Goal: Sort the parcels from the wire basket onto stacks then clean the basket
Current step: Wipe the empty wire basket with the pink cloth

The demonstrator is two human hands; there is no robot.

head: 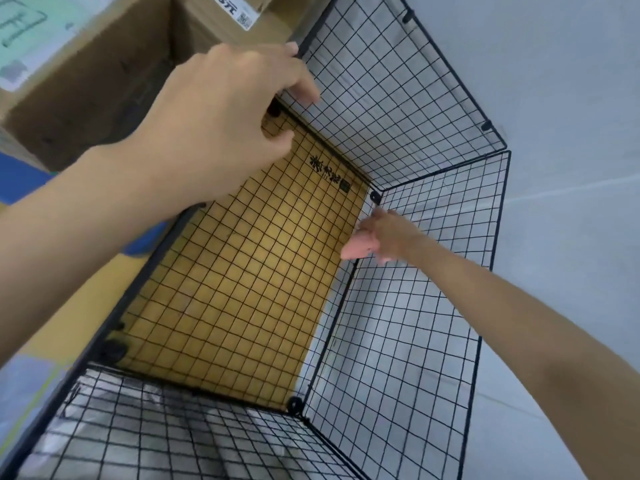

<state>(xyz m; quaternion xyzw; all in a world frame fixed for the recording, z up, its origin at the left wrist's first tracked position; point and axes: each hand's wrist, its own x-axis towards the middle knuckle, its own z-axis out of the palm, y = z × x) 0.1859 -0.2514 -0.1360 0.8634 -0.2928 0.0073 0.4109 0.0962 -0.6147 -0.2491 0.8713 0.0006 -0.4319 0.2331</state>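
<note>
Pink cloth (356, 249) pinched by right hand (391, 233) inside basket (381, 98); left hand (228, 112) grips its rim.

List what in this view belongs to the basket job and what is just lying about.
Job: wire basket; left hand gripping its rim; right hand inside, holding a pink item, likely a wiper; labelled cardboard boxes, probably sorted parcels.
Lying about: yellow printed board under the basket's mesh; blue surface at left.

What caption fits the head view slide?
Left hand grips the rim of the black wire-mesh basket; right hand holds a small pink object at its floor.
</note>
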